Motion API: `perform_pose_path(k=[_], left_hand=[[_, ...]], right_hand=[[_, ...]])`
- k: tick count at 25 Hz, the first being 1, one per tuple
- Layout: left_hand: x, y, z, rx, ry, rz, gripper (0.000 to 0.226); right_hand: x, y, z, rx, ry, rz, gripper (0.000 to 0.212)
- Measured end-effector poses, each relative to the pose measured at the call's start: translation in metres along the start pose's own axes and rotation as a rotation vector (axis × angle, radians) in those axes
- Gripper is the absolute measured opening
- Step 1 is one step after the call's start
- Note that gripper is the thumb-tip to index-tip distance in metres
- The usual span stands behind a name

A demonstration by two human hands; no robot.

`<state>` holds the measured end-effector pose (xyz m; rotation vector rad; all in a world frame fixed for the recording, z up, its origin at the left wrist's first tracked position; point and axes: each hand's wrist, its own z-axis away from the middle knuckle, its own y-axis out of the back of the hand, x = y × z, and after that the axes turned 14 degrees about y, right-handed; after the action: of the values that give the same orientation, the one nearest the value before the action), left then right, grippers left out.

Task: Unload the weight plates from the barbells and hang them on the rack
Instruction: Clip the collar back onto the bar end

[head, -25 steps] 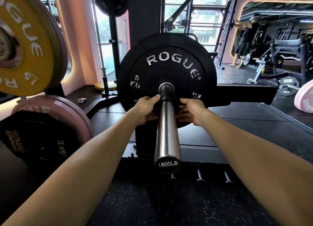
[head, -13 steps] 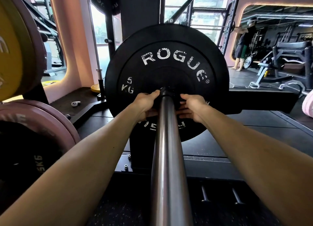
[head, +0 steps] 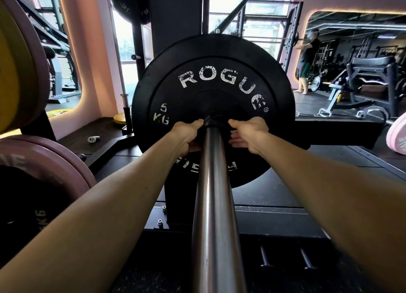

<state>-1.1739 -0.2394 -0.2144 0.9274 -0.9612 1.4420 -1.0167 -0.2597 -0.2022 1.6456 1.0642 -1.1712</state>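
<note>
Gym floor behind, black plate (head: 212,99) nearer than before, both hands' fingers flat against it beside sleeve (head: 216,182).

I see a black plate (head: 212,108) that looks like dull rubber with worn, cracked white letters, a smooth shiny metal bar (head: 216,193) running through it — and a speckled, rough-looking black floor (head: 140,273) below, with dull pink plates (head: 55,160) beside me.
</note>
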Motion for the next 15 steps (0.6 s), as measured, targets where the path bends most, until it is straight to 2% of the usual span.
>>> perform_pose_path(k=[3, 10, 13, 15], left_hand=[[0.0, -0.001, -0.004, -0.016, 0.01, 0.026, 0.03], [0.002, -0.001, -0.007, -0.03, -0.017, 0.043, 0.035], [0.002, -0.001, -0.006, -0.021, -0.017, 0.021, 0.03], [0.002, -0.001, -0.007, -0.019, -0.021, 0.021, 0.03]], right_hand=[[-0.005, 0.003, -0.004, 0.116, 0.098, 0.044, 0.028], [-0.021, 0.002, -0.013, 0.125, 0.203, 0.147, 0.01], [-0.024, 0.001, -0.009, 0.14, 0.231, 0.178, 0.011], [-0.03, -0.001, -0.007, 0.118, 0.314, 0.254, 0.019]])
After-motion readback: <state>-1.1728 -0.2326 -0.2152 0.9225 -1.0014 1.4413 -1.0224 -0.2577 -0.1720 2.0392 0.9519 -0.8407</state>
